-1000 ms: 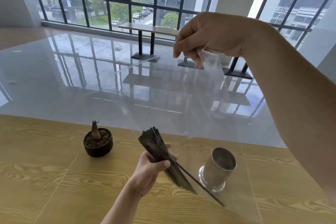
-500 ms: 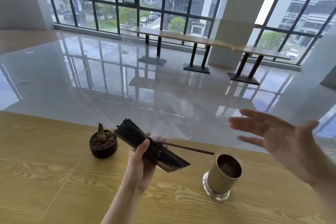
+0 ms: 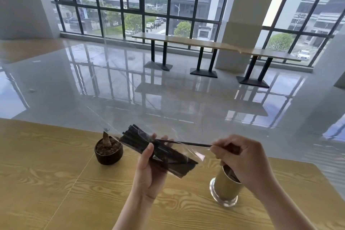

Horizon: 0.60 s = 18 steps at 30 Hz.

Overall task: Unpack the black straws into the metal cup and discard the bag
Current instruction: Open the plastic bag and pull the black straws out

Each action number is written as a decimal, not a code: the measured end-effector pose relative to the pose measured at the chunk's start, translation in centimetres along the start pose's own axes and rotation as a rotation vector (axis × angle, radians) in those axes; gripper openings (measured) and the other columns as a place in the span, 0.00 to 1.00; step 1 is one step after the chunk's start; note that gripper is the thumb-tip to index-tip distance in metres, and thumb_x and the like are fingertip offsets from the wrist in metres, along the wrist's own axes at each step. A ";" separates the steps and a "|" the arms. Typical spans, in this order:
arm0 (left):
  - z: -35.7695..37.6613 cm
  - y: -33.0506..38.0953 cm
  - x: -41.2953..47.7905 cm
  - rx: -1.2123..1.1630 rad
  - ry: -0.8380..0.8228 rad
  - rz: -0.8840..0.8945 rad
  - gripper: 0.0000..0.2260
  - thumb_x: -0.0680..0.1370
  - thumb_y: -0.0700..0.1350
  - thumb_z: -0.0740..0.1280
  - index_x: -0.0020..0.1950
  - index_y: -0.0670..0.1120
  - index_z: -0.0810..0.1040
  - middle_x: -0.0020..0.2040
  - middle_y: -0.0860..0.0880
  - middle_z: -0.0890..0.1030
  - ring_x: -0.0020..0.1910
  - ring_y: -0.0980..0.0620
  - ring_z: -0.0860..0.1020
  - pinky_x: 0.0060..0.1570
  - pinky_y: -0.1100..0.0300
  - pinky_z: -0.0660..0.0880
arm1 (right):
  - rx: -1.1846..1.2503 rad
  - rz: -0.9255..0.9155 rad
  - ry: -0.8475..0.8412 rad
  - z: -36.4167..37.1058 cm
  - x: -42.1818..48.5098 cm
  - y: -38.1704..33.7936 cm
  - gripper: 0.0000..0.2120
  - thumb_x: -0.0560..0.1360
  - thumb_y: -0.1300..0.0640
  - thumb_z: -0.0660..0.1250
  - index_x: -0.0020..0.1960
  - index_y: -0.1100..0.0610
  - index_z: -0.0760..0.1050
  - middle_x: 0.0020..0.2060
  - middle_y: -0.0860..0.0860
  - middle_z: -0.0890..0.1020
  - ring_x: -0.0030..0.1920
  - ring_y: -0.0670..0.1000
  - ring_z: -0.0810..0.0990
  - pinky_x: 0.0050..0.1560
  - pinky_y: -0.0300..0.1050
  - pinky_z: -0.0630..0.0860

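Two bare hands work above a pale wooden table with strong grain (image 3: 46,183). The left hand (image 3: 147,170) is curled round a thick bundle of thin black plastic straws (image 3: 168,157), thumb across the front, and holds it tilted, upper end toward the left and lower end toward the right. One single black straw (image 3: 190,143) sticks out of the bundle to the right, nearly level. The right hand (image 3: 242,160) pinches its far end between thumb and fingertips (image 3: 214,148), the other fingers folded in.

A crinkled clear plastic bag (image 3: 197,154) clings to the lower end of the bundle. Faint edges of clear film also rise above and to the left of the bundle, and how far the film reaches is hard to tell against the glossy floor.

The shiny cylindrical metal cup with a flared base (image 3: 225,188) stands upright on the table, right of the bundle. The right hand hangs directly over it and hides most of its mouth.

Left of the bundle, on the table, sits a small round black pot holding soil and a brown stub of a plant (image 3: 108,153); the upper end of the straws reaches close above it.

Beyond the table edge lie a reflective grey tiled floor (image 3: 168,89), a long wooden bench table on black legs (image 3: 205,44), and tall black-framed windows
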State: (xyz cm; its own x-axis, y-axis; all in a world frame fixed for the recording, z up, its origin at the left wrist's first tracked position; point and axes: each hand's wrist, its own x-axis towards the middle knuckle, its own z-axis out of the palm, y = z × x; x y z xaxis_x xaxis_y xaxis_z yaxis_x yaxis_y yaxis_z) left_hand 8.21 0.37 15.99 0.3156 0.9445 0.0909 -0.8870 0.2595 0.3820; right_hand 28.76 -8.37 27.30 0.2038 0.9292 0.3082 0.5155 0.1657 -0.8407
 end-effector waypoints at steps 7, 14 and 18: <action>-0.5 -0.5 -0.4 0.051 0.055 -0.035 0.23 0.65 0.45 0.83 0.57 0.44 0.82 0.50 0.43 0.85 0.49 0.44 0.84 0.52 0.44 0.81 | 0.040 0.016 -0.095 1.3 0.2 0.0 0.04 0.67 0.54 0.77 0.37 0.44 0.87 0.37 0.50 0.83 0.33 0.46 0.80 0.35 0.41 0.79; -1.2 -0.9 -0.2 0.007 0.112 -0.020 0.22 0.61 0.44 0.84 0.53 0.47 0.83 0.49 0.44 0.85 0.49 0.45 0.84 0.57 0.44 0.79 | 0.301 0.074 0.050 0.3 0.2 -0.4 0.07 0.64 0.63 0.78 0.40 0.54 0.87 0.35 0.53 0.88 0.31 0.50 0.85 0.32 0.34 0.78; -1.1 -1.1 0.1 0.006 0.099 -0.037 0.16 0.64 0.44 0.83 0.48 0.45 0.84 0.44 0.45 0.85 0.44 0.47 0.84 0.51 0.49 0.81 | 0.065 -0.011 -0.011 -0.8 1.3 -1.1 0.09 0.73 0.66 0.75 0.41 0.52 0.83 0.35 0.49 0.87 0.26 0.49 0.82 0.30 0.38 0.78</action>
State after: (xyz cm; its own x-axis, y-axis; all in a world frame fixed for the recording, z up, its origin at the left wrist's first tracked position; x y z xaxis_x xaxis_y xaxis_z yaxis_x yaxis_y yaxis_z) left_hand 8.88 0.35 14.56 0.3129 0.9497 -0.0147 -0.8733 0.2937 0.3887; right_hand 29.13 -7.64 29.01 0.1893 0.9309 0.3125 0.4622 0.1963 -0.8648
